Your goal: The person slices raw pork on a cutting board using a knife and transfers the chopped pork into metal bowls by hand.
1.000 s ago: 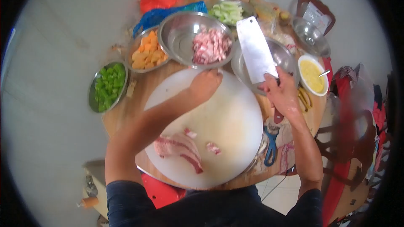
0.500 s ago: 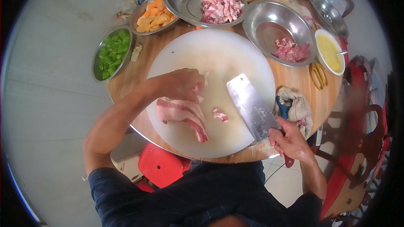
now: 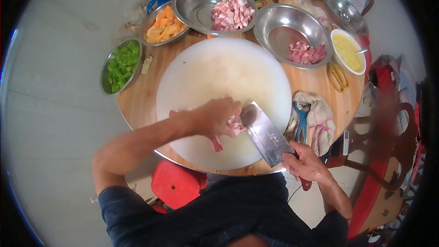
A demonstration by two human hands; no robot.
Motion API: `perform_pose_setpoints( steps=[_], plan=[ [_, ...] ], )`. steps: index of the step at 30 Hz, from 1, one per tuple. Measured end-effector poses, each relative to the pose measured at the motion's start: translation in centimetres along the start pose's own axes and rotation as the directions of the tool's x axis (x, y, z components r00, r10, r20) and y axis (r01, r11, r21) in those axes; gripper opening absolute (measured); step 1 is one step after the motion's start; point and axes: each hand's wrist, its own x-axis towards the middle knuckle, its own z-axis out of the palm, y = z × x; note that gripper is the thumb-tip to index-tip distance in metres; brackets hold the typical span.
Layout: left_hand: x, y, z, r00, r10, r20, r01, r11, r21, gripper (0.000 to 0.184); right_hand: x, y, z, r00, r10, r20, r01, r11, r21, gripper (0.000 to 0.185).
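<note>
Streaky meat (image 3: 216, 144) lies toward the near edge of the white cutting board (image 3: 224, 68), left of its middle, partly hidden beneath the left hand (image 3: 218, 116), whose fingers curl half closed against small meat pieces (image 3: 235, 125), though whether they grip them I cannot tell. Just beside those fingertips is the blade of a cleaver (image 3: 266, 137), slanting over the board's near right edge, its handle wrapped firmly by the closed right hand (image 3: 305, 161). Beyond, two steel bowls of cut meat, one (image 3: 194, 7) left of the other (image 3: 279, 20), stand toward the worktop's (image 3: 141, 96) far edge.

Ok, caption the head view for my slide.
Left hand at raw meat, right hand gripping a cleaver, at a round white cutting board.
</note>
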Motion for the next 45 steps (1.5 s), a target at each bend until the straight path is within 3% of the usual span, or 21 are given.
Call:
perform_pose_setpoints(
  steps=[1, 4, 8, 10, 12, 14, 16, 18, 20, 23, 26, 27, 28, 30, 32, 35, 37, 38, 40, 44, 45],
  plan=[
    [0.1, 1.3, 0.2, 0.996, -0.076, 0.045, 0.075, 0.997, 0.018, 0.038, 0.1, 0.3, 0.1, 1.000, -0.018, -0.002, 0.018, 1.000, 0.020, 0.021],
    [0.8, 0.8, 2.9, 0.999, 0.004, -0.046, 0.003, 0.989, 0.151, 0.032, 0.4, 0.8, 0.0, 0.996, -0.066, -0.064, 0.068, 0.997, 0.039, 0.020],
    [1.7, -0.4, 4.3, 1.000, -0.012, -0.014, 0.014, 0.982, 0.189, 0.026, 0.9, 1.3, -0.7, 0.975, -0.116, -0.190, 0.136, 0.986, 0.101, 0.018],
    [2.2, 0.7, 1.5, 0.996, -0.082, -0.023, 0.085, 0.969, 0.233, 0.015, 1.1, 1.6, -1.0, 0.970, -0.140, -0.200, 0.159, 0.984, 0.083, 0.014],
    [3.4, 0.0, -2.6, 1.000, -0.019, 0.011, 0.019, 1.000, -0.005, 0.013, 1.2, 1.5, -1.1, 0.969, -0.123, -0.215, 0.154, 0.980, 0.130, 0.014],
    [4.8, -0.9, -6.8, 0.986, -0.163, 0.036, 0.167, 0.963, -0.211, 0.018, 0.8, 1.7, -0.9, 0.969, -0.122, -0.215, 0.151, 0.980, 0.126, 0.014],
    [6.9, -3.7, -10.5, 0.979, -0.151, -0.139, 0.079, 0.904, -0.421, 0.028, 1.0, 1.5, -0.9, 0.975, -0.108, -0.194, 0.138, 0.980, 0.147, 0.019],
    [8.7, -3.3, -16.0, 0.933, -0.261, -0.247, 0.184, 0.938, -0.295, 0.034, 1.3, 1.0, -0.8, 0.976, -0.102, -0.194, 0.130, 0.982, 0.137, 0.018],
    [11.4, -6.6, -18.8, 0.782, -0.067, -0.619, 0.047, 0.998, -0.048, 0.045, 1.8, 0.4, -0.6, 0.973, -0.107, -0.205, 0.139, 0.979, 0.151, 0.017],
    [12.3, -9.2, -20.3, 0.811, -0.085, -0.578, 0.197, 0.971, 0.134, 0.047, 2.6, 0.7, -1.0, 0.961, -0.191, -0.199, 0.213, 0.972, 0.095, 0.017],
    [8.4, -6.4, -18.1, 0.865, -0.152, -0.479, 0.153, 0.988, -0.037, 0.046, 2.1, 0.3, -1.0, 0.961, -0.093, -0.259, 0.123, 0.987, 0.102, 0.017],
    [6.4, -4.8, -17.2, 0.932, -0.032, -0.362, 0.074, 0.992, 0.103, 0.046, 2.5, 1.4, -1.0, 0.961, -0.046, -0.273, 0.097, 0.980, 0.173, 0.018],
    [4.2, -3.0, -16.1, 0.977, -0.064, -0.202, 0.085, 0.991, 0.099, 0.049, 2.4, 1.6, -1.1, 0.972, -0.012, -0.237, 0.058, 0.981, 0.186, 0.018],
    [-0.1, -1.9, -12.7, 0.997, -0.045, 0.070, 0.036, 0.992, 0.120, 0.056, 2.3, 0.9, -1.3, 0.961, -0.069, -0.268, 0.126, 0.972, 0.201, 0.018],
    [-3.3, -1.1, -9.1, 0.974, -0.100, 0.201, 0.076, 0.989, 0.125, 0.073, 2.3, 0.7, -1.2, 0.967, -0.067, -0.246, 0.125, 0.965, 0.228, 0.016],
    [-5.7, 0.2, -5.2, 0.963, -0.159, 0.218, 0.136, 0.984, 0.119, 0.064, 2.4, 0.1, -0.8, 0.965, -0.119, -0.232, 0.161, 0.972, 0.170, 0.013],
    [-6.0, 1.0, -4.0, 0.968, 0.032, 0.250, -0.090, 0.971, 0.222, 0.041, 2.4, -0.1, -0.2, 0.966, -0.124, -0.226, 0.163, 0.973, 0.161, 0.013],
    [-6.2, 1.1, -3.1, 0.968, 0.036, 0.248, -0.093, 0.971, 0.221, 0.041, 2.3, -0.1, 0.1, 0.965, -0.127, -0.230, 0.165, 0.974, 0.156, 0.013],
    [-6.6, 0.7, -0.9, 0.949, 0.261, -0.176, -0.210, 0.942, 0.262, 0.018, 2.0, -0.4, 0.7, 0.967, -0.117, -0.225, 0.156, 0.974, 0.165, 0.013],
    [-5.9, 0.2, 0.1, 0.924, 0.320, -0.209, -0.264, 0.930, 0.257, 0.022, 1.7, -0.1, 1.4, 0.968, -0.134, -0.213, 0.175, 0.967, 0.187, 0.012],
    [-5.8, 0.4, 0.0, 0.934, 0.256, -0.248, -0.185, 0.943, 0.278, 0.020, 1.6, -0.1, 1.5, 0.967, -0.138, -0.216, 0.179, 0.967, 0.182, 0.012]
  ],
)
